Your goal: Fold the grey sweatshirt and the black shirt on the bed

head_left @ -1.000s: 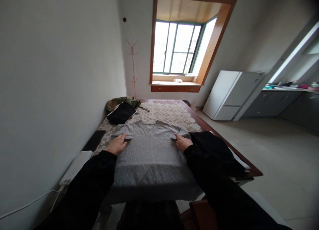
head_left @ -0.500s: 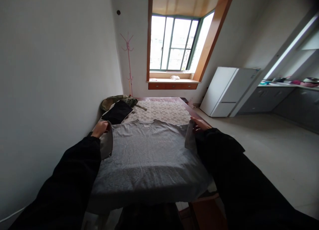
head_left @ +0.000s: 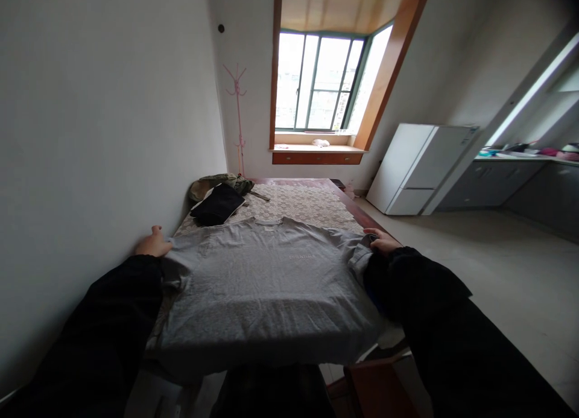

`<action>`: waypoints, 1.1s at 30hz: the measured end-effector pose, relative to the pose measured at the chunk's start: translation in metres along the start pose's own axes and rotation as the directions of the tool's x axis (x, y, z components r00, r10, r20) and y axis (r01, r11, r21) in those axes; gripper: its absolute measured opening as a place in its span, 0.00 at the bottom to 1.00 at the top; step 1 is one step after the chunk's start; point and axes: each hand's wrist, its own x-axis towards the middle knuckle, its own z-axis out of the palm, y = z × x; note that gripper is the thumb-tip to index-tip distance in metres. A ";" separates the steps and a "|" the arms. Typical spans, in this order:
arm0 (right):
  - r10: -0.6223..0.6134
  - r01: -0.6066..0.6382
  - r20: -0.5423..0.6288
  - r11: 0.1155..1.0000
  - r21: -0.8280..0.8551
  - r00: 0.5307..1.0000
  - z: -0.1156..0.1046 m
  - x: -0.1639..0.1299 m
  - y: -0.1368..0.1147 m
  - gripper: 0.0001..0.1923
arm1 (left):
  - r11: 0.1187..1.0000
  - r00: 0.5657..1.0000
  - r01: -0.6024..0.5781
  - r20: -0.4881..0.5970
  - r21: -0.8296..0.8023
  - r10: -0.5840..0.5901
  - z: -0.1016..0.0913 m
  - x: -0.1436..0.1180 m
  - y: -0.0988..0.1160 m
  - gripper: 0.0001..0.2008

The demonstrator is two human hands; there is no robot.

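A grey T-shirt (head_left: 266, 285) lies spread on the table, its neckline toward the far end and its lower edge hanging over the near side. Small pale lettering shows on its chest. My left hand (head_left: 154, 243) is closed at the end of the left sleeve, out by the wall. At the other side my right hand (head_left: 382, 240) pinches the right sleeve, which is bunched near the table's right edge. Both sleeves are drawn outward from the body of the shirt.
A black cloth item (head_left: 218, 204) and an olive bag (head_left: 210, 184) lie at the table's far left. A patterned cover (head_left: 301, 202) lies on the table (head_left: 357, 212). A wooden stool (head_left: 380, 385) stands at the near right, a white fridge (head_left: 407, 167) beyond.
Both hands have moved outward. The sleeves, folded inward over the shirt before, are now stretched out to the sides. The view has shifted slightly.
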 end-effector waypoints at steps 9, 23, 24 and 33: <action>-0.356 0.224 -0.146 0.806 -0.548 0.923 0.007 -0.065 -0.006 0.24 | 0.980 0.979 -0.189 -0.066 0.070 0.193 0.003 -0.068 0.016 0.26; -0.413 0.387 0.211 0.410 -0.826 0.886 0.051 -0.126 -0.012 0.17 | 0.931 0.933 -0.360 0.061 0.065 0.356 0.041 -0.150 0.025 0.21; -0.408 0.367 0.178 0.452 -0.813 0.896 0.051 -0.126 -0.012 0.14 | 0.938 0.941 -0.337 0.063 0.079 0.332 0.040 -0.153 0.023 0.21; -0.121 -0.032 -0.222 0.812 -0.583 0.968 0.026 -0.127 0.005 0.08 | 0.966 0.975 -0.222 0.024 0.134 0.221 0.038 -0.173 0.001 0.23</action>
